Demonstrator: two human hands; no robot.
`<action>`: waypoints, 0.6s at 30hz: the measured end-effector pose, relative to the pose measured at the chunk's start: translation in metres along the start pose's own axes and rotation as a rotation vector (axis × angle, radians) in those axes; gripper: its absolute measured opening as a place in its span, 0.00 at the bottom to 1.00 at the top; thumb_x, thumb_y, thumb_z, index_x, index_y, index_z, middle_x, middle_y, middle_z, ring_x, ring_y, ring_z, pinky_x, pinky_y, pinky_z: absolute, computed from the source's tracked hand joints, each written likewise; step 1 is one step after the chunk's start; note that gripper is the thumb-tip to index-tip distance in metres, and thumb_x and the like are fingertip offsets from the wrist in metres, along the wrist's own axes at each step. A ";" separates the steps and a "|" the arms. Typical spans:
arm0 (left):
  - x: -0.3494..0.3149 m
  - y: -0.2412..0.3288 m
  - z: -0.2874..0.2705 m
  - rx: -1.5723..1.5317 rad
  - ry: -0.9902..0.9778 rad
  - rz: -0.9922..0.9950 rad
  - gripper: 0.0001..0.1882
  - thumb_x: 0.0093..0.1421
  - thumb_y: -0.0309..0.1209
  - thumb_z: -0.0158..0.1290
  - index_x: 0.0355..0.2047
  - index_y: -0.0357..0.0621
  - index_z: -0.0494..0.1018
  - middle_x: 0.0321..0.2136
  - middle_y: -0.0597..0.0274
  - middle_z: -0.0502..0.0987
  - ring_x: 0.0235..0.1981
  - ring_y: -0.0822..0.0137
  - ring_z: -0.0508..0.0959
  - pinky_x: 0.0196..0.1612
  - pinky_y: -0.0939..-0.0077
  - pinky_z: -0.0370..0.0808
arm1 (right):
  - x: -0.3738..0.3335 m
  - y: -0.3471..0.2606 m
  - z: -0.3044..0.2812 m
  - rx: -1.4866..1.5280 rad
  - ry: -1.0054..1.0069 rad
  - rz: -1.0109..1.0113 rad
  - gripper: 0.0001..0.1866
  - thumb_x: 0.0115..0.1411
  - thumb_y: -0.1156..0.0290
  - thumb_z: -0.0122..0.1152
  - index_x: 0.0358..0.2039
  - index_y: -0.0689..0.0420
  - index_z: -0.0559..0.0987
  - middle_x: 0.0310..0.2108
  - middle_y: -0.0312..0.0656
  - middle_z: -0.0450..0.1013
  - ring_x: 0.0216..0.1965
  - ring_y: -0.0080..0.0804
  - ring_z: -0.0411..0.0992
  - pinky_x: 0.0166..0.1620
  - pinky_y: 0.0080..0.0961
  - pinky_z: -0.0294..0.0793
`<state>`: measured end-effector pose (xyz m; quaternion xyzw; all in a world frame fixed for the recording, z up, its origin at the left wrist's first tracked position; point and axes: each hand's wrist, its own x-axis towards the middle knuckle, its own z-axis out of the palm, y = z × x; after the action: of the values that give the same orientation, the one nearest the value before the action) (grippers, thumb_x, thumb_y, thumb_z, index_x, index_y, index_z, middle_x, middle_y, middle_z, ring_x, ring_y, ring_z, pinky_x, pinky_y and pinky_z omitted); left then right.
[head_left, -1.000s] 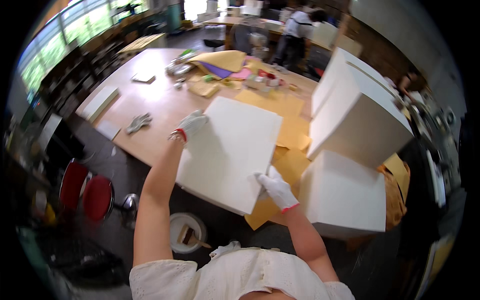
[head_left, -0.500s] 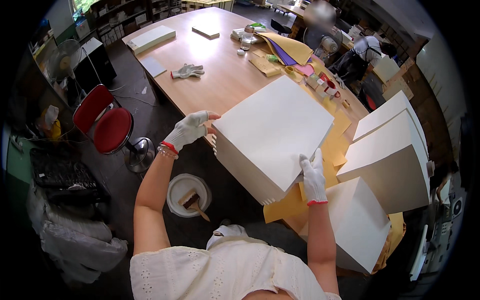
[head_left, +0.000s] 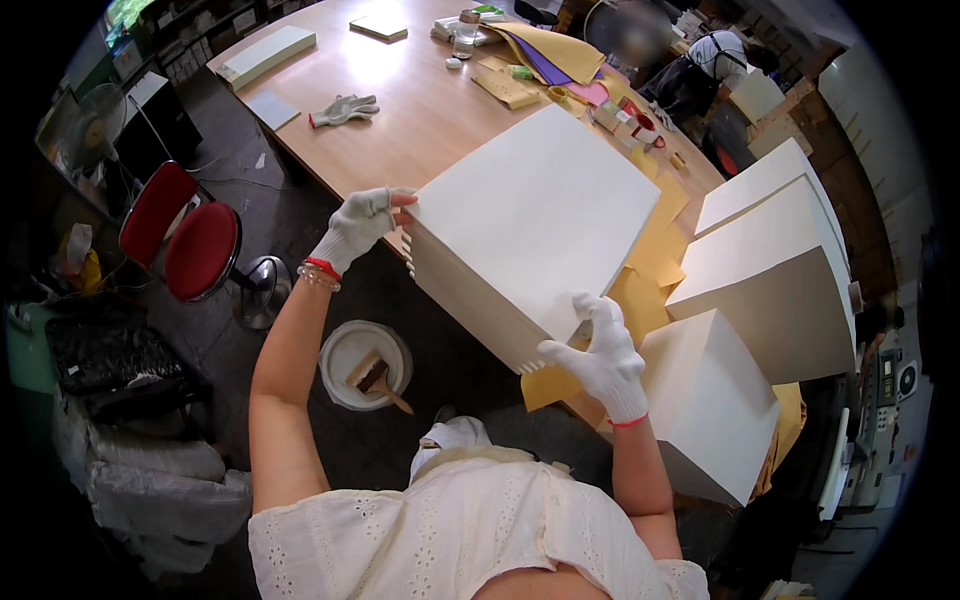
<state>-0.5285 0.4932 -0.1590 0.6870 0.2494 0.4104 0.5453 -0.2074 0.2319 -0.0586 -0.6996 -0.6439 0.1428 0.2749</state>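
Observation:
A tall stack of white paper (head_left: 540, 225) sits at the near edge of the wooden table, its near corner reaching past the edge. My left hand (head_left: 358, 225), in a white knit glove with bare fingertips, grips the stack's left corner. White tabs stick out along the stack's side below those fingers and again at the near corner. My right hand (head_left: 602, 362), also in a white glove, is at the near right corner, thumb and fingers spread apart. Whether its fingertips touch the paper, I cannot tell. Yellow-brown paper (head_left: 650, 300) lies under and beside the stack.
More white stacks (head_left: 765, 265) stand to the right, one (head_left: 710, 405) nearer me. A white bucket (head_left: 350, 335) with a wide brush (head_left: 372, 376) across it is on the floor. A spare glove (head_left: 345, 110) lies on the table (head_left: 400, 140). A red chair (head_left: 203, 250) stands left.
My right hand has loosened from the stack's right edge and shifted toward its near corner, thumb and fingers spreading. The left hand keeps its corner. The whole view has shifted slightly.

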 end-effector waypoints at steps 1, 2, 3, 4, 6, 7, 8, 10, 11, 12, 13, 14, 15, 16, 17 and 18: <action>0.001 -0.003 -0.002 -0.004 -0.016 -0.023 0.21 0.59 0.09 0.48 0.51 0.35 0.77 0.49 0.56 0.78 0.51 0.67 0.77 0.53 0.71 0.80 | -0.001 0.001 0.002 -0.020 -0.004 -0.021 0.38 0.46 0.58 0.78 0.55 0.57 0.70 0.48 0.51 0.67 0.47 0.47 0.72 0.50 0.39 0.75; 0.001 -0.005 -0.003 -0.007 -0.031 -0.046 0.21 0.59 0.09 0.48 0.51 0.35 0.77 0.50 0.55 0.78 0.51 0.66 0.77 0.53 0.70 0.80 | -0.002 0.001 0.004 -0.040 -0.007 -0.042 0.38 0.46 0.58 0.78 0.55 0.56 0.70 0.48 0.51 0.67 0.46 0.48 0.72 0.49 0.40 0.75; 0.002 -0.002 -0.003 -0.009 -0.048 -0.067 0.21 0.59 0.09 0.48 0.51 0.35 0.77 0.50 0.55 0.78 0.51 0.66 0.77 0.54 0.70 0.80 | -0.002 0.001 0.005 -0.076 -0.004 -0.035 0.38 0.46 0.58 0.78 0.55 0.56 0.70 0.48 0.51 0.67 0.45 0.48 0.72 0.48 0.40 0.75; 0.001 0.007 0.001 0.085 -0.041 -0.095 0.21 0.59 0.08 0.48 0.51 0.35 0.77 0.51 0.54 0.77 0.51 0.65 0.77 0.55 0.67 0.80 | -0.003 -0.001 0.005 -0.112 -0.001 -0.028 0.38 0.46 0.59 0.78 0.55 0.55 0.70 0.47 0.51 0.66 0.45 0.49 0.72 0.48 0.40 0.75; -0.001 0.002 -0.002 0.024 -0.065 -0.043 0.21 0.58 0.09 0.50 0.50 0.35 0.77 0.49 0.55 0.78 0.51 0.65 0.77 0.55 0.68 0.80 | -0.004 -0.001 0.006 -0.148 0.000 -0.023 0.38 0.46 0.58 0.78 0.55 0.54 0.69 0.48 0.51 0.66 0.44 0.50 0.73 0.47 0.40 0.76; -0.001 0.000 -0.003 -0.007 -0.076 -0.016 0.20 0.58 0.09 0.52 0.50 0.35 0.77 0.49 0.55 0.78 0.50 0.66 0.77 0.55 0.68 0.80 | -0.004 0.002 0.006 -0.147 -0.001 -0.025 0.38 0.47 0.58 0.78 0.56 0.54 0.69 0.48 0.51 0.66 0.44 0.50 0.73 0.47 0.40 0.76; -0.001 -0.002 -0.004 -0.055 -0.071 -0.027 0.21 0.57 0.09 0.53 0.50 0.35 0.78 0.48 0.55 0.79 0.50 0.66 0.77 0.55 0.69 0.80 | -0.005 0.003 0.006 -0.147 -0.003 -0.027 0.38 0.47 0.58 0.77 0.56 0.53 0.69 0.48 0.51 0.66 0.44 0.51 0.73 0.47 0.40 0.76; 0.000 -0.001 -0.001 -0.147 -0.065 -0.050 0.21 0.56 0.09 0.55 0.50 0.36 0.78 0.46 0.57 0.80 0.49 0.67 0.78 0.53 0.71 0.80 | -0.006 0.001 0.005 -0.152 -0.001 -0.007 0.38 0.47 0.58 0.77 0.56 0.53 0.69 0.49 0.52 0.66 0.44 0.51 0.73 0.47 0.41 0.76; 0.000 0.000 0.001 -0.089 -0.056 -0.039 0.21 0.56 0.08 0.52 0.49 0.34 0.77 0.46 0.55 0.80 0.47 0.66 0.79 0.53 0.72 0.80 | -0.007 0.000 0.005 -0.155 0.000 0.004 0.38 0.47 0.58 0.77 0.56 0.53 0.69 0.50 0.52 0.65 0.44 0.52 0.73 0.47 0.41 0.76; 0.000 0.007 0.005 -0.028 -0.042 -0.025 0.20 0.56 0.07 0.50 0.48 0.32 0.77 0.46 0.54 0.80 0.46 0.66 0.80 0.52 0.72 0.81 | -0.007 0.000 0.008 -0.163 0.002 0.013 0.39 0.47 0.59 0.78 0.57 0.53 0.69 0.50 0.53 0.65 0.44 0.52 0.73 0.47 0.41 0.76; 0.000 0.010 0.006 0.033 -0.029 -0.012 0.20 0.56 0.07 0.47 0.48 0.30 0.77 0.46 0.53 0.80 0.44 0.65 0.81 0.51 0.72 0.81 | -0.007 0.000 0.011 -0.172 0.004 0.023 0.39 0.46 0.59 0.78 0.57 0.53 0.69 0.51 0.53 0.65 0.44 0.52 0.74 0.47 0.41 0.76; 0.002 0.008 0.004 0.082 -0.032 -0.052 0.20 0.56 0.08 0.50 0.48 0.32 0.77 0.46 0.55 0.80 0.45 0.67 0.80 0.51 0.73 0.81 | -0.008 0.001 0.013 -0.181 0.006 0.033 0.39 0.46 0.60 0.78 0.57 0.53 0.69 0.51 0.53 0.65 0.45 0.53 0.74 0.47 0.41 0.76; 0.004 0.007 -0.001 0.132 -0.031 -0.094 0.20 0.56 0.09 0.53 0.49 0.34 0.78 0.45 0.56 0.80 0.46 0.68 0.80 0.51 0.74 0.80 | -0.008 0.001 0.015 -0.167 0.015 0.021 0.40 0.46 0.60 0.79 0.57 0.53 0.69 0.52 0.53 0.64 0.45 0.52 0.74 0.47 0.41 0.76; 0.005 0.006 -0.006 0.182 -0.030 -0.136 0.20 0.57 0.10 0.57 0.49 0.36 0.78 0.45 0.58 0.81 0.46 0.70 0.79 0.51 0.75 0.80 | -0.008 0.002 0.017 -0.152 0.024 0.010 0.40 0.45 0.60 0.79 0.57 0.53 0.69 0.52 0.53 0.64 0.45 0.52 0.74 0.47 0.41 0.76; 0.005 0.004 -0.007 0.146 -0.028 -0.120 0.19 0.57 0.11 0.57 0.49 0.36 0.78 0.45 0.58 0.81 0.46 0.70 0.79 0.51 0.76 0.79 | -0.008 0.004 0.018 -0.138 0.033 -0.002 0.40 0.45 0.61 0.79 0.57 0.53 0.68 0.53 0.53 0.64 0.45 0.51 0.74 0.47 0.41 0.76; 0.006 0.008 -0.004 0.110 -0.025 -0.104 0.19 0.57 0.12 0.58 0.49 0.36 0.78 0.45 0.59 0.81 0.45 0.70 0.80 0.50 0.76 0.79 | -0.007 0.007 0.019 -0.120 0.048 -0.012 0.41 0.45 0.61 0.80 0.57 0.53 0.68 0.53 0.53 0.64 0.45 0.51 0.74 0.47 0.41 0.76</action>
<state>-0.5298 0.4979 -0.1499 0.7072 0.3001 0.3587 0.5302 -0.2127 0.2285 -0.0791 -0.7142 -0.6486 0.0856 0.2488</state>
